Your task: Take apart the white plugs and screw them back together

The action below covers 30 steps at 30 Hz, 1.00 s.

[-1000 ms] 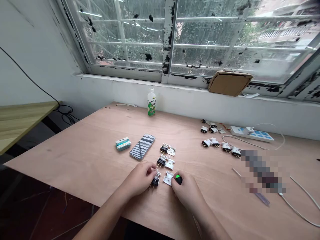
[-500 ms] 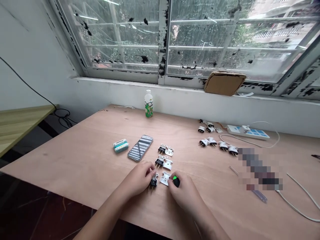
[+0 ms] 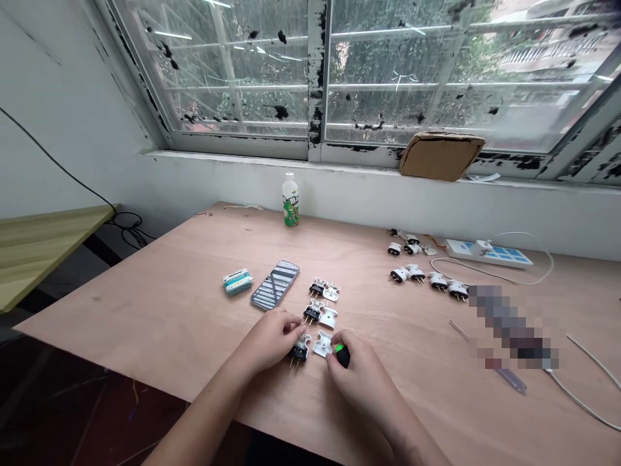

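My left hand [image 3: 272,336] is closed, thumb and fingertips together, just above the nearest open plug [image 3: 299,351] with its black insert and brass pins. Whatever its fingertips hold, if anything, is too small to make out. My right hand [image 3: 358,362] is closed around a screwdriver with a black-and-green handle [image 3: 342,355]; its shaft is hidden. Its fingers are beside a white plug cover [image 3: 323,344] lying inner side up. Farther back are two more opened plugs, the middle one [image 3: 312,314] and the far one [image 3: 317,288], each with a white cover [image 3: 328,317] to its right.
A phone [image 3: 275,285] and a small white-and-teal pack [image 3: 237,282] lie to the left. Behind stands a bottle [image 3: 290,202]. On the right are several assembled plugs [image 3: 416,273], a power strip [image 3: 490,253] with a white cable, a clear-handled screwdriver [image 3: 509,379] and a blurred patch.
The view has shifted slightly, so the table things sit a little farther right. Both hands keep nearly the same pose beside the nearest plug and its cover.
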Each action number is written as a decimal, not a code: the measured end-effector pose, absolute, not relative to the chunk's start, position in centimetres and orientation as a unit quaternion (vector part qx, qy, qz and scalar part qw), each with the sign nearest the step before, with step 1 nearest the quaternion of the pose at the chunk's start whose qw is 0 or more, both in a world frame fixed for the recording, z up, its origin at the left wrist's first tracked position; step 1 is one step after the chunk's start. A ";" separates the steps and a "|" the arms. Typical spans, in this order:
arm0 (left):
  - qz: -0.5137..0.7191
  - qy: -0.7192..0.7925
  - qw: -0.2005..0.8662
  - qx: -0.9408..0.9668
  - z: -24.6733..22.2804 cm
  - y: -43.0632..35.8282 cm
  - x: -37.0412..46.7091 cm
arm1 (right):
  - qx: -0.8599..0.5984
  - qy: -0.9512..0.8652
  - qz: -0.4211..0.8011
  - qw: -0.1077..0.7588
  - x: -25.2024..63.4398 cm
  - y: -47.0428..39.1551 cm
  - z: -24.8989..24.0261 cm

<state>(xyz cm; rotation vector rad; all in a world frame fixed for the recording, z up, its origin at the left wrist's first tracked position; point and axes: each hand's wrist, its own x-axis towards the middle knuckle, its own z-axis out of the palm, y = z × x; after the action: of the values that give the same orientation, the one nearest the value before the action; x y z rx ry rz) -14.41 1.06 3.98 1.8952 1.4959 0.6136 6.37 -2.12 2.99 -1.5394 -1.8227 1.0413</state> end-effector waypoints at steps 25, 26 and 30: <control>0.528 0.483 0.615 0.332 3.5 -7.9 -8.4 | -0.567 -0.721 0.331 0.221 11.8 -4.8 5.1; 0.491 0.487 0.615 0.378 3.1 -8.8 -9.1 | -0.588 -0.707 0.331 0.211 13.4 -4.9 5.2; 0.263 0.436 0.720 0.471 1.6 -12.6 -11.1 | -0.665 -0.643 0.323 0.200 19.0 -6.8 5.5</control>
<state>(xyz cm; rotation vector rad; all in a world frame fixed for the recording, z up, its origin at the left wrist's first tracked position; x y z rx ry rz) -11.07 -12.56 1.59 1.0413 0.9640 0.5821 19.03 -6.81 5.47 -1.8604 -1.7966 0.9035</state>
